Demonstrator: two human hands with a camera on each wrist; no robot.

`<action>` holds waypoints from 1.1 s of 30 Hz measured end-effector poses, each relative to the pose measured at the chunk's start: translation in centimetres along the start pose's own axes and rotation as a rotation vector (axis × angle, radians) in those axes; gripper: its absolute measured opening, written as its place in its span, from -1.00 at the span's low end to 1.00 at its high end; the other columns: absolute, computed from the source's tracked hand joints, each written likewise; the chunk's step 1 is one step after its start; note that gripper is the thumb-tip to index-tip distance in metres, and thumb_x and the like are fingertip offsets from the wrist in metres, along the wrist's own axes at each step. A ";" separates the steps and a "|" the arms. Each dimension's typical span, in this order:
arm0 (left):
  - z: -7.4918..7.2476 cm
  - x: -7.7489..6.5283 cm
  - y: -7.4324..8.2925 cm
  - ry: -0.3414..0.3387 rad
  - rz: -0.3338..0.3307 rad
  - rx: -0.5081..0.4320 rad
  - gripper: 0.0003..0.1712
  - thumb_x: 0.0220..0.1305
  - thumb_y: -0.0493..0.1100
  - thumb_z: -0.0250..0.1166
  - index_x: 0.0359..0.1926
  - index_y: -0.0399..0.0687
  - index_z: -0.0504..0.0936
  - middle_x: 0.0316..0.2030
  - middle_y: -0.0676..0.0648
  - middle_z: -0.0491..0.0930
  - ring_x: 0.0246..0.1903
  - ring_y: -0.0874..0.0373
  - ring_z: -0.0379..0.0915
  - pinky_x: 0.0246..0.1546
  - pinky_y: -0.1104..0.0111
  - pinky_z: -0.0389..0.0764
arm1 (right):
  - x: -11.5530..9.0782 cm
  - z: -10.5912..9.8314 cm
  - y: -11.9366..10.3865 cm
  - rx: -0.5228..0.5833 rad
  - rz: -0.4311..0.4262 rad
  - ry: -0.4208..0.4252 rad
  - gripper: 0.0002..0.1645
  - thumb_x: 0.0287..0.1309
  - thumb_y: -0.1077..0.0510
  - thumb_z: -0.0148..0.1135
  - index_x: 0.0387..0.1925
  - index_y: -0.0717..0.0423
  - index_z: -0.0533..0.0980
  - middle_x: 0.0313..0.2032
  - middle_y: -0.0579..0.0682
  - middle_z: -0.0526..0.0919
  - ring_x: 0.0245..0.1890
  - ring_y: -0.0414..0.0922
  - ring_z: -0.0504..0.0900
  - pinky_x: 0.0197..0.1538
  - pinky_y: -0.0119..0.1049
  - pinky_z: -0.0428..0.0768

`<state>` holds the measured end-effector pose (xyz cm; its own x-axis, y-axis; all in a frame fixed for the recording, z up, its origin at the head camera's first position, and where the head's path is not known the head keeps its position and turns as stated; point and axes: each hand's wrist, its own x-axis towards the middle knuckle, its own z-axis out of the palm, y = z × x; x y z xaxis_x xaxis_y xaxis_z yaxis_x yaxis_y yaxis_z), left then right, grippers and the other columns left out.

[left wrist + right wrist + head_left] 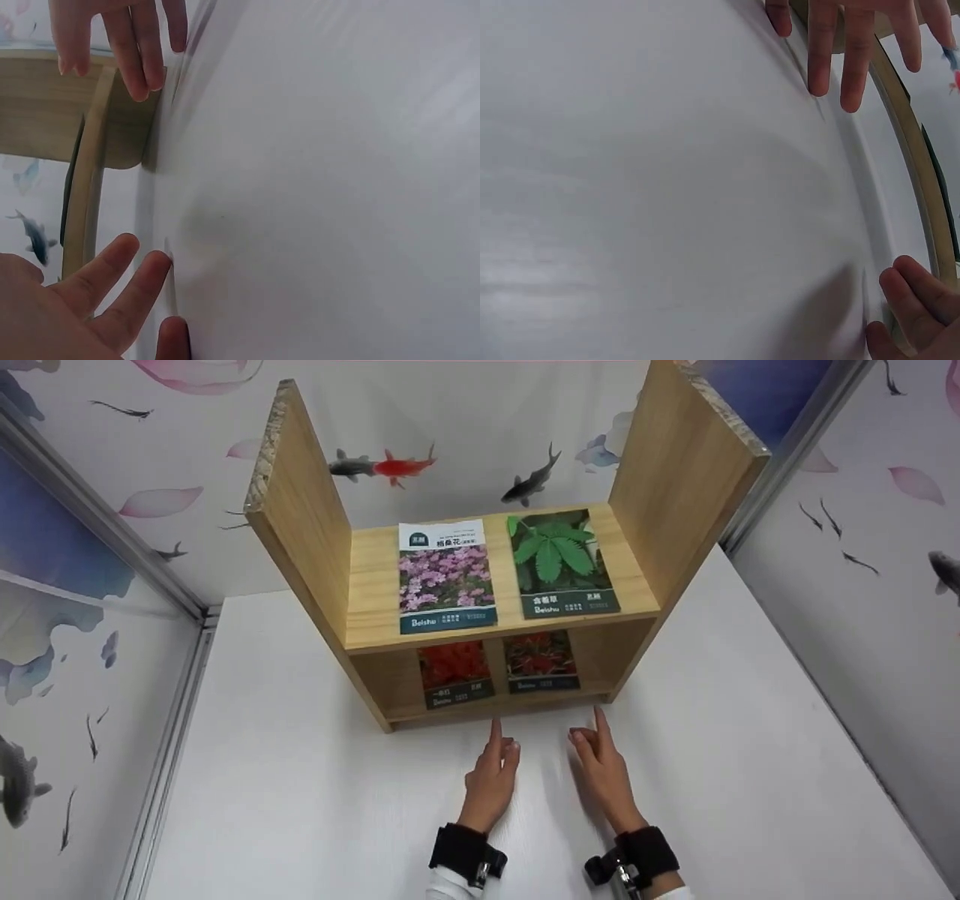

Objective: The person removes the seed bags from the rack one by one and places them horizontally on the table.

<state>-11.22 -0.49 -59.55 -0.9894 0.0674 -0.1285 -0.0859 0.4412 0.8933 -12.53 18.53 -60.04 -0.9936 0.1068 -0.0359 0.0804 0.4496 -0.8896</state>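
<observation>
My left hand [491, 784] and right hand [606, 776] lie low over the white tabletop, a short gap between them. Both point toward a two-tier wooden shelf [375, 585] with index fingers extended, fingertips close to its lower front edge. Neither holds anything. On the upper board lie a packet with pink flowers [448, 577] and a packet with green leaves [564, 562], side by side. Below, two packets with red flowers, one at left [455, 671] and one at right [541, 660], are partly hidden by the upper board. Fingers of both hands appear in each wrist view, spread or loosely bent.
Tall side panels, left [300, 517] and right [690, 472], rise above the upper board. White walls [465, 405] painted with fish and petals enclose the tabletop [262, 795] at the back and both sides. Metal frame strips run along the wall corners.
</observation>
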 end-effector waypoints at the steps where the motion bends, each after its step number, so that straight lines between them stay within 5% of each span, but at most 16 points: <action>1: 0.1 0.2 0.1 -0.002 -0.004 0.006 -0.24 0.28 0.31 -0.26 0.39 0.13 -0.17 0.08 0.08 0.39 0.09 0.14 0.26 0.05 -0.14 -0.02 | 0.2 0.0 0.0 -0.007 -0.002 0.001 -0.21 0.23 -0.16 -0.07 0.37 -0.10 -0.12 -0.04 -0.02 0.54 0.01 -0.15 0.46 0.08 -0.13 0.34; 9: 0.7 1.5 0.5 0.009 -0.021 0.125 -0.14 0.20 0.43 -0.34 0.37 0.05 -0.02 0.05 0.09 0.41 0.10 0.06 0.23 -0.05 -0.05 0.10 | 2.3 -0.5 0.0 0.005 0.056 -0.015 -0.15 0.19 -0.23 -0.07 0.38 -0.16 -0.20 0.01 0.06 0.49 0.04 -0.07 0.42 0.09 -0.09 0.32; 17: 0.6 2.6 1.0 -0.015 -0.049 0.080 -0.19 0.23 0.39 -0.27 0.36 0.04 0.04 0.04 0.09 0.43 0.08 0.08 0.26 -0.01 -0.06 0.06 | 4.3 -1.3 0.1 0.092 0.134 -0.051 -0.16 0.20 -0.22 -0.08 0.37 -0.17 -0.21 0.02 0.09 0.48 0.05 -0.07 0.42 0.11 -0.15 0.29; 22: 0.6 4.2 0.9 -0.033 -0.073 0.059 -0.22 0.25 0.33 -0.21 0.39 0.13 -0.11 0.09 0.03 0.41 0.13 0.01 0.23 0.03 -0.12 0.01 | 5.3 -1.6 -0.6 0.195 0.200 -0.104 -0.13 0.20 -0.29 -0.15 0.38 -0.12 -0.23 0.30 0.10 0.07 0.16 0.00 0.30 0.13 -0.12 0.29; 24: 0.7 4.7 0.9 -0.041 -0.077 0.037 -0.19 0.25 0.33 -0.19 0.39 0.14 -0.19 0.17 -0.02 0.33 0.17 -0.02 0.19 0.06 -0.16 -0.05 | 5.6 -1.7 -0.9 0.272 0.226 -0.123 -0.14 0.21 -0.27 -0.15 0.38 -0.11 -0.23 0.33 0.10 -0.05 0.17 0.02 0.28 0.12 -0.09 0.30; 27: 0.6 5.1 1.0 -0.076 -0.113 -0.038 -0.12 0.19 0.40 -0.20 0.39 0.19 -0.27 0.27 -0.08 0.15 0.21 -0.07 0.10 0.12 -0.16 -0.12 | 5.9 -1.7 -1.6 0.352 0.245 -0.126 -0.20 0.24 -0.22 -0.15 0.38 -0.11 -0.19 0.29 0.13 0.04 0.13 0.05 0.34 0.11 -0.06 0.31; 33: 0.4 5.7 1.2 -0.101 -0.172 -0.289 -0.13 0.20 0.35 -0.11 0.38 0.28 -0.32 0.31 -0.14 0.02 0.13 -0.04 0.25 0.17 0.07 0.11 | 6.4 -0.5 -1.2 0.317 0.259 -0.103 -0.16 0.18 -0.30 -0.14 0.37 -0.18 -0.18 0.29 0.11 0.07 0.10 0.02 0.34 0.06 -0.07 0.36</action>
<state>-16.95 0.78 -59.39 -0.9423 0.1088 -0.3166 -0.2940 0.1829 0.9381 -18.99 19.17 -59.00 -0.9477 0.0844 -0.3077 0.3164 0.1222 -0.9407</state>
